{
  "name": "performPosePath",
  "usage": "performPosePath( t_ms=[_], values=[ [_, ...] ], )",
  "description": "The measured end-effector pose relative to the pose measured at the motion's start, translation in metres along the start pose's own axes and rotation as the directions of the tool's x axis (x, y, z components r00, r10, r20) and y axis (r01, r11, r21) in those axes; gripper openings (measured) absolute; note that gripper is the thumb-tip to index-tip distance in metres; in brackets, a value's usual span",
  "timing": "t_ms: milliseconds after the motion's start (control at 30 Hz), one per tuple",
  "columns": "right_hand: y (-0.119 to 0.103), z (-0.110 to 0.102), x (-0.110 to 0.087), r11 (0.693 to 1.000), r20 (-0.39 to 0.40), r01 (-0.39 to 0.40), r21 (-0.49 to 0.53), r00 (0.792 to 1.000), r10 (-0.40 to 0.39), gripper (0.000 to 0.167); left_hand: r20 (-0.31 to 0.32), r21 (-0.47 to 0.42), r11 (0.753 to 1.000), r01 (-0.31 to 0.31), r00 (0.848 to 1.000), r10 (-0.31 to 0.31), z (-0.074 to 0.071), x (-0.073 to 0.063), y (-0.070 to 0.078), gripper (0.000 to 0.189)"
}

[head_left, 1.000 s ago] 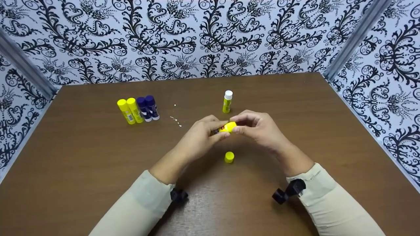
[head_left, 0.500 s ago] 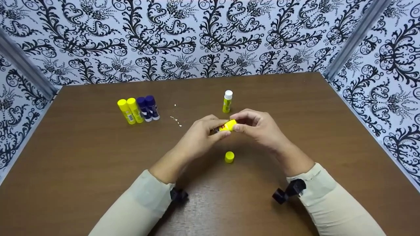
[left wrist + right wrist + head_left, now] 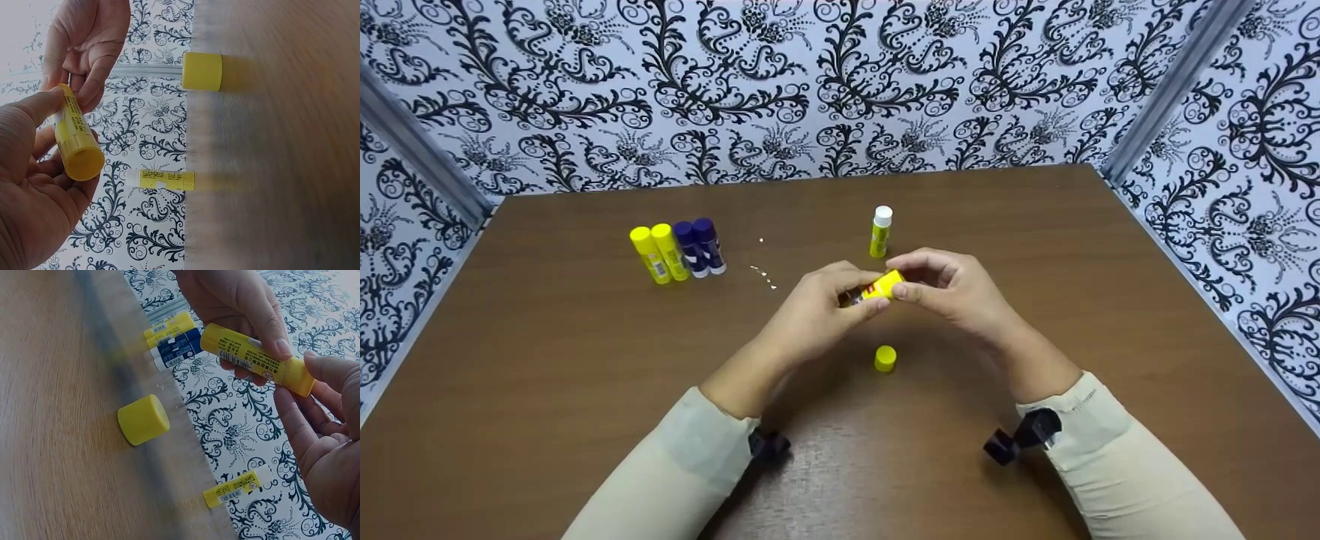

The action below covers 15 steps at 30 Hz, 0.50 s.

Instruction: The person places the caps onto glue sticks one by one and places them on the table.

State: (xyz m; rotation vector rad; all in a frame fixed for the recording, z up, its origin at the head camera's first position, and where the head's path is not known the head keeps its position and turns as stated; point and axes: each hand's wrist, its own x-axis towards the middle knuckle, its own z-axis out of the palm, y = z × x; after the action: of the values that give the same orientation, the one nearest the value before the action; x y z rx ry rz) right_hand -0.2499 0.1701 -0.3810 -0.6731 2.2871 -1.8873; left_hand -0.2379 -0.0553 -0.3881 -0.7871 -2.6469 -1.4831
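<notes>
My left hand (image 3: 821,304) grips a yellow glue stick (image 3: 883,285) between thumb and fingers, held above the table and tilted. At its other end, my right hand (image 3: 960,289) pinches the tube with thumb and fingertips. In the left wrist view the tube's near end (image 3: 84,163) shows a round hollow. Printed text and a barcode run along the glue stick (image 3: 247,357) in the right wrist view. Below the hands a yellow cap (image 3: 885,359) stands on the table. Behind them another yellow glue stick (image 3: 880,232) with a white top stands upright.
At the left of the brown table (image 3: 547,337), two yellow glue sticks (image 3: 660,253) and two dark blue ones (image 3: 699,247) stand in a row. Small white crumbs (image 3: 765,277) lie right of them. Patterned panels (image 3: 780,82) rise behind the table and at its sides.
The held glue stick has tilted a little, its right end rising slightly with my right fingertips. Both hands otherwise keep almost the same place; the cap and standing glue sticks stay put.
</notes>
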Motion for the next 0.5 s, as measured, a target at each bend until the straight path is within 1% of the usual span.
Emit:
performPosePath(
  t_ms=[133,200,333,400,500],
  values=[
    [-0.0006,-0.0009,-0.0004,1.000,0.001,-0.018,0.003,1.000,0.018,0.037,-0.011,-0.004,1.000,0.002,1.000,-0.002,-0.0005,0.0002,0.0001,0.031],
    [-0.0005,-0.0013,-0.0006,0.999,0.005,-0.030,0.010,1.000,0.030,0.038,-0.027,-0.006,1.000,-0.004,1.000,0.003,-0.0008,0.0001,-0.0001,0.031],
    [0.0008,-0.0025,-0.0003,0.999,0.013,-0.043,0.029,0.999,0.042,0.037,-0.097,-0.021,1.000,-0.023,0.995,0.021,-0.0023,-0.0004,0.0002,0.033],
    [0.0014,-0.0029,-0.0002,0.998,0.024,-0.043,0.036,0.999,0.042,0.037,-0.139,-0.040,0.998,-0.040,0.990,0.034,-0.0031,-0.0003,0.0006,0.034],
    [0.0028,-0.0036,-0.0005,0.999,0.051,-0.041,0.017,0.998,0.040,0.036,-0.190,-0.076,0.995,-0.062,0.981,0.046,-0.0041,0.0000,0.0010,0.034]
  ],
)
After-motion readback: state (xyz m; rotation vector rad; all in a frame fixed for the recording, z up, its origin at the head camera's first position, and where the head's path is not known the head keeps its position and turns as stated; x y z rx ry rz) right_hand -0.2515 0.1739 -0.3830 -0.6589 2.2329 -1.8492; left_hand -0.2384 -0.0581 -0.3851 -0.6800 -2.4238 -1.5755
